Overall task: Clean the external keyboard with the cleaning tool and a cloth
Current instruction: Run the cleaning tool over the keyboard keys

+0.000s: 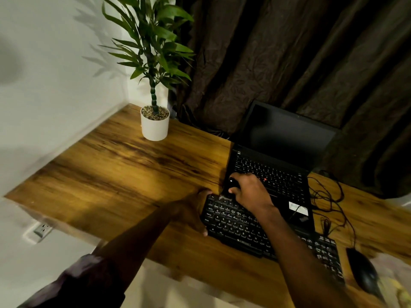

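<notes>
A black external keyboard (235, 225) lies on the wooden desk (124, 174), in front of an open laptop. My left hand (193, 212) grips the keyboard's left end, fingers curled round its edge. My right hand (249, 192) holds a small black cleaning tool (231, 185) over the keyboard's top-left keys; its pale tip touches the top row. My right forearm hides the middle of the keyboard. No cloth is in view.
A black laptop (282, 152) stands open behind the keyboard, its screen dark. A potted plant (155, 125) sits at the desk's far corner. A black mouse (364, 272) and tangled cable (329, 196) lie to the right. Dark curtains hang behind.
</notes>
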Motion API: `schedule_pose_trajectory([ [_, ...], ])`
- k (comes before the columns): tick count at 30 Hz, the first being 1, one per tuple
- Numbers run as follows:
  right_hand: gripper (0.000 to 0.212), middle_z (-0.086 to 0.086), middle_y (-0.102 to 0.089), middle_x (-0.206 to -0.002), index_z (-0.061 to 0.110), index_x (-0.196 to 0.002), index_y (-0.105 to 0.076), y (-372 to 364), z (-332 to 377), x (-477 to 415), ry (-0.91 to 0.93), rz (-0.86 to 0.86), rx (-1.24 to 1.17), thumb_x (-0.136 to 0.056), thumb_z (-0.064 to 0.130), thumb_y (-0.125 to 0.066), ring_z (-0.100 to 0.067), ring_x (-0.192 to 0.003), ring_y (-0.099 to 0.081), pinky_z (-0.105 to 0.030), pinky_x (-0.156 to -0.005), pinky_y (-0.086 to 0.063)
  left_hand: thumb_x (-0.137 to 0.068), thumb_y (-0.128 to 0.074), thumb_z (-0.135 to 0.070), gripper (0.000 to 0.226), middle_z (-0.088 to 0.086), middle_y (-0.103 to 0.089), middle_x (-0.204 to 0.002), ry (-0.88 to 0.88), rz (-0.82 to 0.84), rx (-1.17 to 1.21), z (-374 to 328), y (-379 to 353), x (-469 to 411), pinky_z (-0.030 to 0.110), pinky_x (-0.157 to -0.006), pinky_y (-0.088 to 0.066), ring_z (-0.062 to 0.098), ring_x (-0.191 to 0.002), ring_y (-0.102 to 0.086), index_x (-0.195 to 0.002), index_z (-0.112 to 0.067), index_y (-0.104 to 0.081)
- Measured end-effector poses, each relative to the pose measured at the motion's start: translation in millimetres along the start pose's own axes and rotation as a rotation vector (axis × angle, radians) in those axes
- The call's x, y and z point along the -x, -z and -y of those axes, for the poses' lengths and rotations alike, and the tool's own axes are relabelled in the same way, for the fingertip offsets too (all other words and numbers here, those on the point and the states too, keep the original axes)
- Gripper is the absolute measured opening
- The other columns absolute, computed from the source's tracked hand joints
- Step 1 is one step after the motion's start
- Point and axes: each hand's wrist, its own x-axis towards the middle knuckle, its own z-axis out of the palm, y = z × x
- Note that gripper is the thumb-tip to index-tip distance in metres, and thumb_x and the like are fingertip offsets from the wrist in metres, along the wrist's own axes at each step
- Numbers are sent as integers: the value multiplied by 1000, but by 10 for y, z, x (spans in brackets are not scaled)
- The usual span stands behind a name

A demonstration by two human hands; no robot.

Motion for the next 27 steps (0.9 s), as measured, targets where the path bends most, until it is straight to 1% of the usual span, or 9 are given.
schedule_pose_trajectory([
  [3, 42, -8, -64, -114, 26, -126, -59, -40, 13, -8, 10, 16, -61, -86, 24, -73, -23, -107, -61, -42, -94, -54, -52, -98, -27, 136, -4, -27, -159, 14, -1, -4, -11, -3, 2, 43, -113, -39, 21, -143, -30, -155, -37, -9],
  [7, 42, -2, -60, -118, 28, -125, -61, -30, -17, -50, 12, 54, -156, -85, 22, -73, -19, -112, -57, -41, -100, -50, -49, -99, -33, 140, -4, -23, -161, 22, -1, 1, 6, -7, 0, 45, -112, -40, 25, -146, -28, -155, -39, -8],
  [9, 43, -6, -63, -119, 26, -126, -61, -43, -33, -57, 29, 59, -160, -86, 19, -73, -22, -113, -59, -43, -99, -51, -53, -98, -31, 138, -3, -21, -162, 25, 4, -8, 16, -10, -13, 39, -110, -40, 26, -147, -27, -157, -36, -7],
  [11, 43, -10, -65, -118, 20, -129, -60, -58, -20, -41, 41, 25, -136, -88, 17, -71, -24, -112, -61, -41, -97, -52, -57, -97, -25, 134, -2, -24, -160, 13, 7, -18, -5, -8, -11, 35, -106, -41, 25, -145, -29, -157, -33, -8],
  [15, 45, -12, -64, -121, 18, -133, -56, -122, -8, -22, 28, -62, -112, -90, 18, -69, -25, -113, -60, -35, -95, -49, -53, -98, -25, 136, -3, -26, -159, 18, -4, -23, -18, -1, -4, 43, -106, -44, 25, -143, -31, -156, -37, -10],
  [18, 42, -7, -63, -122, 20, -128, -59, -153, -28, -35, 136, -59, -136, -88, 11, -69, -22, -117, -55, -35, -98, -48, -47, -99, -33, 139, -7, -21, -160, 30, -7, -11, -9, 3, 6, 43, -106, -45, 25, -144, -30, -153, -42, -10],
  [21, 38, 0, -63, -119, 21, -120, -62, -140, -75, -51, 223, -34, -211, -87, 3, -66, -15, -115, -50, -34, -97, -46, -52, -99, -29, 131, -7, -26, -155, 13, -6, -1, 17, -11, -7, 30, -97, -43, 21, -140, -33, -153, -35, -16],
  [23, 38, 2, -62, -116, 20, -117, -63, -124, -126, -53, 263, -30, -231, -85, 0, -66, -13, -112, -51, -34, -96, -46, -54, -98, -29, 127, -6, -30, -154, 12, 1, -1, 28, -14, -19, 28, -94, -42, 19, -137, -36, -153, -33, -18],
  [27, 41, 5, -62, -119, 22, -117, -63, -43, -265, -76, 319, 54, -115, -86, -3, -64, -12, -113, -49, -33, -97, -44, -55, -98, -29, 135, -6, -29, -158, 11, 6, 29, 31, -14, -3, 31, -104, -41, 20, -142, -33, -156, -38, -9],
])
